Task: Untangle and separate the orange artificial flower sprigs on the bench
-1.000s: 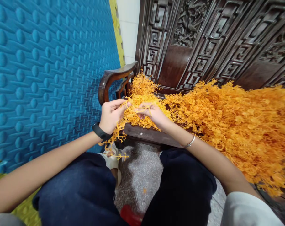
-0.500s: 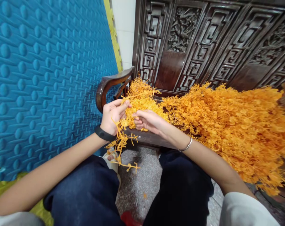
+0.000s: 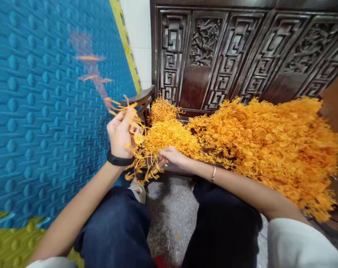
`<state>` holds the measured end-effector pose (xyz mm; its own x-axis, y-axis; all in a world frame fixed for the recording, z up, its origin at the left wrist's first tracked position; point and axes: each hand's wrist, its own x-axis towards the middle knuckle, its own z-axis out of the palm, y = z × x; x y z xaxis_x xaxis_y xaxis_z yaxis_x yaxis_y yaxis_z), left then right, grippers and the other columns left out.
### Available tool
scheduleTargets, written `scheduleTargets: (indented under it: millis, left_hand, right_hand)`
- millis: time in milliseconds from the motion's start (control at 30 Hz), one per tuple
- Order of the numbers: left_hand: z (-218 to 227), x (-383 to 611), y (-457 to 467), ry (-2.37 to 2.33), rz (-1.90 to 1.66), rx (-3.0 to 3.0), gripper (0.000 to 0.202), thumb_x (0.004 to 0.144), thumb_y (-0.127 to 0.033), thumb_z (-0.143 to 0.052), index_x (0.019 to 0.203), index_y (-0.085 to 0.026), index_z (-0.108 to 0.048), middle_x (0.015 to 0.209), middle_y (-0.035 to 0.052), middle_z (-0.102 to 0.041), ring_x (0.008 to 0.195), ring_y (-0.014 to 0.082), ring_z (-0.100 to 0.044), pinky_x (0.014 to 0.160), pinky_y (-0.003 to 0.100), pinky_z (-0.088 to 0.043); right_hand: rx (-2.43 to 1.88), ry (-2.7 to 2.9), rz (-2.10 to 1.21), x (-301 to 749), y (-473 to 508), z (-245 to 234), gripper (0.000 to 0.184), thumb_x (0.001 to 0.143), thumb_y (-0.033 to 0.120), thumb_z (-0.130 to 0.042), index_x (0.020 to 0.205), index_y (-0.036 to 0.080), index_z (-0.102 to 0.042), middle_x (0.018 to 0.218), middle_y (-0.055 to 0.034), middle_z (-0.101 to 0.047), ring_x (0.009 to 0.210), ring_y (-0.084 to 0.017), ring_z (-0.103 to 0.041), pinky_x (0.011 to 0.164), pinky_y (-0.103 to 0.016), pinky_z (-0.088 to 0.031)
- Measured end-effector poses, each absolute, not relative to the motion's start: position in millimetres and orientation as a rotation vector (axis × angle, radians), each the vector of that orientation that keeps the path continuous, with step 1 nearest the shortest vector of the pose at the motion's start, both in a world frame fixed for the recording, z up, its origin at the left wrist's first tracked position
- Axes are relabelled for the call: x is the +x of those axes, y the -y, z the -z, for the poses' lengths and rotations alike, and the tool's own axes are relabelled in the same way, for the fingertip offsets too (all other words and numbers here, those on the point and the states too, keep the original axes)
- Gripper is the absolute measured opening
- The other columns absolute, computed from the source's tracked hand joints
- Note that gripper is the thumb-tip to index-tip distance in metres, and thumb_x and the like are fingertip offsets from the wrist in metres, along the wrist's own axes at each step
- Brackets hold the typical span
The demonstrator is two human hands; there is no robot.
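Note:
A big heap of orange plastic sprigs (image 3: 258,145) lies across the seat of a dark carved wooden bench (image 3: 202,48). My left hand (image 3: 121,134), with a black band on its wrist, is raised and closed on a bunch of the orange sprigs (image 3: 138,149) that dangles below it. My right hand (image 3: 171,156) is lower, at the bench's front edge, its fingers pinched on the lower end of that bunch. A thin bracelet sits on my right wrist.
A blue studded foam mat (image 3: 46,104) stands upright on the left, with a yellow-green mat (image 3: 7,242) at its foot. The bench's curved armrest (image 3: 141,97) is behind my left hand. My knees in dark trousers frame speckled grey floor (image 3: 171,212).
My left hand has risen and swung left with the bunch of sprigs. My right hand has dropped to the bench edge. The view has shifted, showing more of the bench back.

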<state>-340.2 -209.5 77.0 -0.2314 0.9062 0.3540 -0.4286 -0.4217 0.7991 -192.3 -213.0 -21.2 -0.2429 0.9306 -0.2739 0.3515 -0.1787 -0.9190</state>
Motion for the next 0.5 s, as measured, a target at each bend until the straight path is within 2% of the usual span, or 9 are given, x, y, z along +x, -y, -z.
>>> scheduleTargets:
  millis: [67,200,267,367,433,500]
  left_hand:
    - [-72,-346,210,-0.798,-1.657,1.152,0.020,0.073,-0.021,-0.059,0.055,-0.017,-0.053,0.035,-0.0087,-0.031,0.031,0.0058,-0.028,0.038,0.023,-0.022]
    - [-65,-359,216,-0.959,-1.469,1.662,0.025,0.068,-0.016,-0.053,0.044,-0.016,-0.046,0.047,-0.0032,-0.041,0.048,0.0080,-0.040,0.050,0.023,-0.032]
    - [-67,-363,223,-1.001,-1.336,1.987,0.024,0.071,-0.018,-0.054,0.048,-0.016,-0.048,0.059,-0.0010,-0.047,0.059,0.0102,-0.045,0.058,0.024,-0.035]
    - [-76,-364,237,-0.866,-1.033,2.408,0.017,0.080,-0.020,-0.050,0.064,-0.015,-0.056,0.077,0.0028,-0.054,0.072,0.0133,-0.049,0.067,0.026,-0.038]
    - [-80,-361,246,-0.712,-0.791,2.603,0.019,0.084,-0.019,-0.046,0.067,-0.016,-0.055,0.076,0.0031,-0.054,0.071,0.0136,-0.048,0.068,0.026,-0.038]
    - [-83,-357,254,-0.602,-0.643,2.724,0.020,0.083,-0.015,-0.045,0.065,-0.017,-0.053,0.069,0.0018,-0.052,0.066,0.0135,-0.046,0.064,0.027,-0.036]
  right_hand:
    - [-1.510,1.580,-1.176,-174,198,25,0.023,0.081,0.019,-0.048,0.059,0.016,-0.053,0.053,0.0033,-0.050,0.048,-0.007,-0.043,0.050,-0.020,-0.032]
    - [-1.615,1.607,-0.750,-132,169,29,0.024,0.074,0.020,-0.058,0.053,0.017,-0.046,0.047,0.0055,-0.041,0.049,-0.009,-0.037,0.053,-0.023,-0.026]
    - [-1.635,1.620,-0.604,-121,159,35,0.022,0.070,0.018,-0.060,0.053,0.018,-0.046,0.047,0.0057,-0.040,0.051,-0.010,-0.037,0.055,-0.024,-0.025]
    - [-1.633,1.639,-0.477,-118,148,42,0.010,0.070,0.018,-0.058,0.062,0.018,-0.050,0.052,0.0049,-0.045,0.055,-0.011,-0.041,0.058,-0.024,-0.028]
    - [-1.633,1.643,-0.429,-119,141,42,0.007,0.070,0.019,-0.056,0.065,0.018,-0.052,0.055,0.0042,-0.047,0.056,-0.011,-0.043,0.060,-0.024,-0.029]
    - [-1.644,1.636,-0.400,-118,135,39,0.012,0.072,0.022,-0.054,0.061,0.018,-0.049,0.054,0.0038,-0.046,0.056,-0.011,-0.042,0.059,-0.024,-0.029]
